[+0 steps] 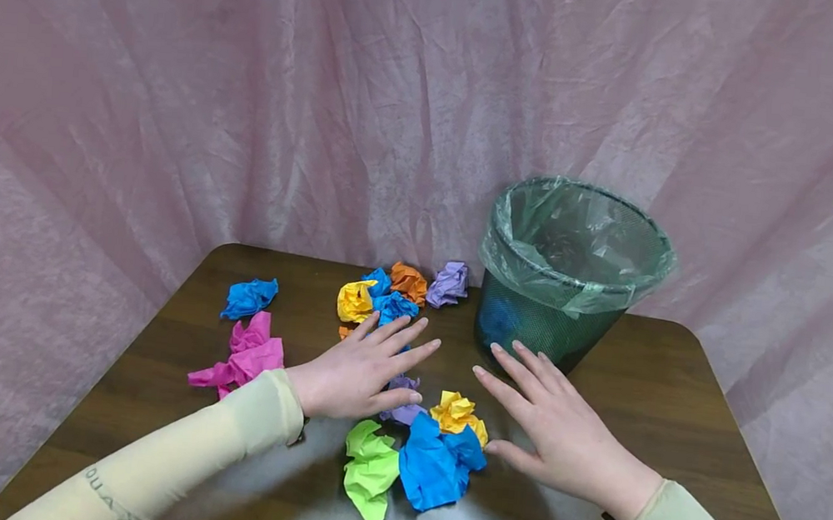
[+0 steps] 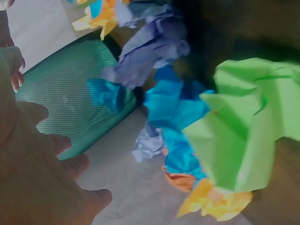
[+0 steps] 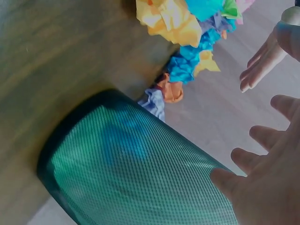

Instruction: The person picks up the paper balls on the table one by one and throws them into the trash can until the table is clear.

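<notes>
My left hand (image 1: 360, 372) hovers palm down with spread fingers over the crumpled paper, holding nothing. Beneath or beside it lie a purple paper ball (image 1: 404, 409) and, partly hidden, blue and orange pieces. To the right my right hand (image 1: 558, 429) is spread too, its fingers extended in front of the mesh wastebasket (image 1: 531, 321). Between the hands are a yellow crumpled paper (image 1: 456, 414), a larger blue crumpled paper (image 1: 437, 467) and a lime green one (image 1: 369, 469). A blue shape (image 3: 124, 140) shows through the basket's mesh in the right wrist view.
A translucent bag lines the basket's rim (image 1: 572, 287). At the back lie a purple ball (image 1: 448, 285), an orange ball (image 1: 409, 283) and a yellow one (image 1: 356, 300). Pink paper (image 1: 253, 353) and a blue ball (image 1: 249, 298) lie left. A pink curtain (image 1: 371, 105) hangs behind the table.
</notes>
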Available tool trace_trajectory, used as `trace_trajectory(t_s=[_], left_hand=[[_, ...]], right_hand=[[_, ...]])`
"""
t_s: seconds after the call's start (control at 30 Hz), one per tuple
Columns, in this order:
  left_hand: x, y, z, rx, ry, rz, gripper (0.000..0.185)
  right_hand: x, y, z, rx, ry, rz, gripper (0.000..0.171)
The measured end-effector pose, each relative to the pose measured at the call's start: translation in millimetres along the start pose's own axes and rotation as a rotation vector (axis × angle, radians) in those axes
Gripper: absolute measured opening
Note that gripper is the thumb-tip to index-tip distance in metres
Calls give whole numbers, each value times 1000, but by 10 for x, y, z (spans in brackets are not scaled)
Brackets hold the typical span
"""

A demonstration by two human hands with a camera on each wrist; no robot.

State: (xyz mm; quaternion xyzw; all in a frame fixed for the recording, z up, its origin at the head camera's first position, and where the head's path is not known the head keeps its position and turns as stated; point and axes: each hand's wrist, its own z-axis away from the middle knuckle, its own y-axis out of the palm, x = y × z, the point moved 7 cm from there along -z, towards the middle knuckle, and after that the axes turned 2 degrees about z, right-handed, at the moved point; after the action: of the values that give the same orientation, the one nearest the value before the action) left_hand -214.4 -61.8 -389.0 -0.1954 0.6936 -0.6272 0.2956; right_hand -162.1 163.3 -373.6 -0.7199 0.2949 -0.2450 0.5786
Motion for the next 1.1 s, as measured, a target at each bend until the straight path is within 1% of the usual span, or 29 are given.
trace_trajectory(t_s=[0.1,0.2,0.33,0.43,0.6,0.8,0.97,1.1], left_hand=[[56,59,30,2,-6,6,75],[168,68,65,3,-44,18,75],[398,27,126,0,-127,23,76],[577,-20,181,-4,-180,32,75],[848,-66,270,-13,-240,29,74],[1134,-84,392,-6,-300,13,74],[1342,-108,505,-7,-352,25,74],[1540,-109,601,-11,-397,28,75]], right_hand=[[10,88,-5,26,16,-18,92],[20,140,-16,37,14,-31,92],[24,166,-40,41,10,-33,92],[40,154,-74,21,-9,-31,92],[87,131,-172,-12,-42,-44,90],[142,155,-313,4,-45,-60,87],[211,176,-437,-5,-61,-76,86],[274,213,-537,11,-62,-101,85]])
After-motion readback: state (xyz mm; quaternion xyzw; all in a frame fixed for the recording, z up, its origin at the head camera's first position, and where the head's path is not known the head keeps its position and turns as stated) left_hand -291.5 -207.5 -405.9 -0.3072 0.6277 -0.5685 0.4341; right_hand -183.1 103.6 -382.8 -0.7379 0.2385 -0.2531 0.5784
